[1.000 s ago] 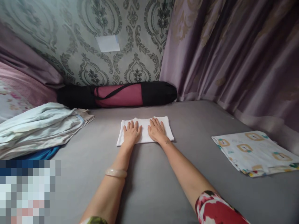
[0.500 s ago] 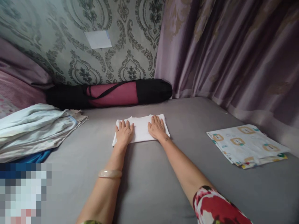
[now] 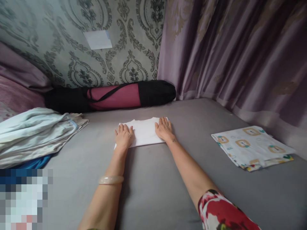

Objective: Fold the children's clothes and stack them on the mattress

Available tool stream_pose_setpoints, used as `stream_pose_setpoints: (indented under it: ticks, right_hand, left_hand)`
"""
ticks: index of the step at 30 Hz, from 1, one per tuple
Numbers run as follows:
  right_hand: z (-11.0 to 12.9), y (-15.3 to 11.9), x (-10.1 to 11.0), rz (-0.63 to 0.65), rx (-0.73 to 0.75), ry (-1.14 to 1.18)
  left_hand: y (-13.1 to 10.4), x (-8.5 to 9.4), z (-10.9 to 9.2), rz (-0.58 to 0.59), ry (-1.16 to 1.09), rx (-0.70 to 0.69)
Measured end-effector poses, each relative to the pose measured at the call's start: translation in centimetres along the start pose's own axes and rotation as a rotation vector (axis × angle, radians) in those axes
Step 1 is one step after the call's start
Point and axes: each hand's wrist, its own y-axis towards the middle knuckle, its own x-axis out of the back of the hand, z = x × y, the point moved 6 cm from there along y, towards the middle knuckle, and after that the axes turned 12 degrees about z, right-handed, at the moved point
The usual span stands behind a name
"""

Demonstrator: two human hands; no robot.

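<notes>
Left hand (image 3: 123,137) and right hand (image 3: 165,129) both palm-down, fingers loosely spread, flat on either end of the folded white cloth (image 3: 144,132)! Looks light, soft, floppy; best scooped from under both ends. It lies toward the far edge of the grey bed (image 3: 153,179), before the long bag (image 3: 128,97).

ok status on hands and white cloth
Left hand, right hand on white cloth, one at each end. Cloth lies flat. Patterned cloth apart, to the right.
</notes>
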Motion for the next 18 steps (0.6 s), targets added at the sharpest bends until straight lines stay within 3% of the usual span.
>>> stream_pose_setpoints:
  ticks: [3,7,11,14,18]
  right_hand:
    - [-1.2,0.0,0.5,0.018,0.035,-0.02]
    - [-2.6,-0.2,0.5,0.064,0.073,-0.025]
    - [-3.0,-0.3,0.8,0.094,0.075,-0.01]
    - [-2.3,-0.5,1.2,0.109,0.084,-0.016]
    - [0.9,-1.6,1.4,0.033,0.181,-0.029]
  left_hand:
    - [0.1,0.2,0.9,-0.034,0.025,-0.001]
    - [0.6,-0.8,2.2,0.066,0.016,-0.022]
    - [0.9,-0.9,2.8,0.091,-0.001,-0.025]
    - [0.2,-0.3,1.3,0.054,0.055,-0.036]
    - [-2.2,-0.4,-3.9,-0.034,0.178,-0.234]
